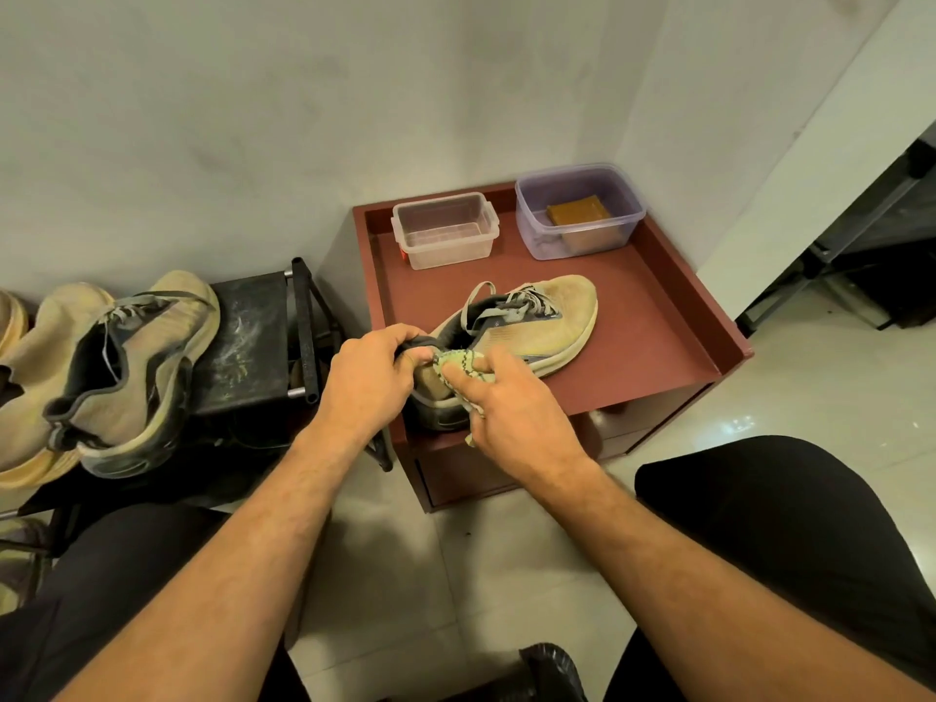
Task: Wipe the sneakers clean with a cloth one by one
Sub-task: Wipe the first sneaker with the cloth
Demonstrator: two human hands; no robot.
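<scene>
While left hand grips sneaker heel and right hand presses cloth, overhanging heel could slip off surface.

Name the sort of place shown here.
Probably a home entryway corner: worn beige sneakers on a black metal shoe rack, a dark red wooden cabinet on a glossy tiled floor.

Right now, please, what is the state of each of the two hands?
Left hand: closed, grips the heel of the sneaker.
Right hand: closed on the cloth, presses it against the heel.
</scene>
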